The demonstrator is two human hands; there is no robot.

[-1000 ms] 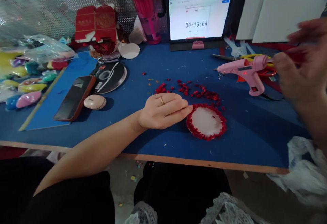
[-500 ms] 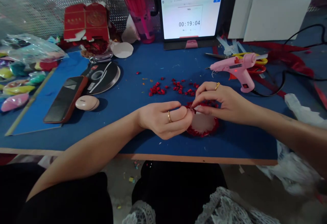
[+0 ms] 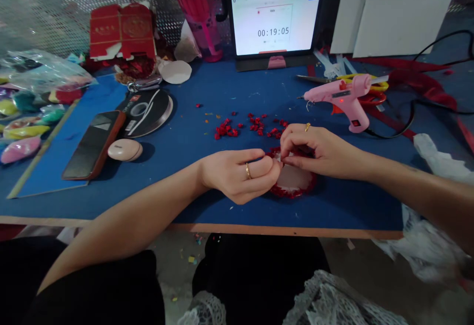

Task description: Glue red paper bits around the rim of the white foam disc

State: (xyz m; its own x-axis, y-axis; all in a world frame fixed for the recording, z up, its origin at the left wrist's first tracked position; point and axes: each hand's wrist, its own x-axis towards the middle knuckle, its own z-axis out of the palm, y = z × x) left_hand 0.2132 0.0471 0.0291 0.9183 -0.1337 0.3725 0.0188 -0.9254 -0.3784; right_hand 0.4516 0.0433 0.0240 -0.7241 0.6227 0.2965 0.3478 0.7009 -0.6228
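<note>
A pale round disc edged with small red pieces lies on the blue table, partly covered by both hands. My left hand is closed in a pinch over the disc's left side. From the right, my right hand pinches with thumb and forefinger, its fingertips meeting those of the left. Whatever sits between the fingertips is too small and hidden to make out. Just beyond the hands lie loose red bits, which look like tiny folded ribbon pieces.
A pink glue gun with a lit red light lies at right, its cord trailing. Scissors are behind it. A tablet stands at the back. Left are a ribbon spool, a phone, a beige oval case and bagged coloured items.
My right hand has shifted slightly, its fingers curling in more at the disc. The left hand stays almost in place. The timer has gone from 19:04 to 19:05.
</note>
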